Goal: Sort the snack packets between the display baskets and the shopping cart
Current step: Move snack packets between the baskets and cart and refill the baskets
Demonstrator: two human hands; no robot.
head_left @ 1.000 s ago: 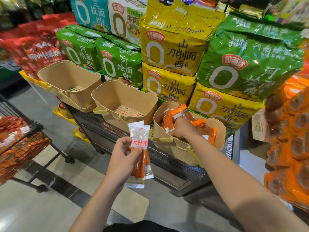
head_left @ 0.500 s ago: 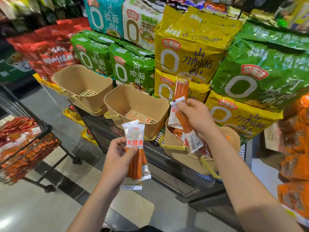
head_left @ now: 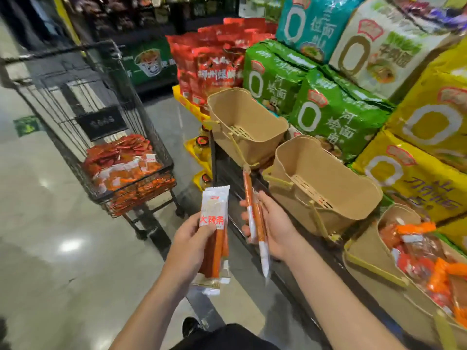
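A spicy-strip packet point(head_left: 214, 233) is gripped upright in the left hand point(head_left: 188, 239); a thin bundle of stick packets point(head_left: 255, 223) is held in the right hand point(head_left: 275, 226). The stick packets are best carried level over the aisle floor point(head_left: 50, 248) and released only once above the cart rim. Two empty baskets point(head_left: 326, 183) sit close right, a filled basket point(head_left: 374, 258) nearer. The shopping cart point(head_left: 106, 137), already holding packets, stands well apart to the left.
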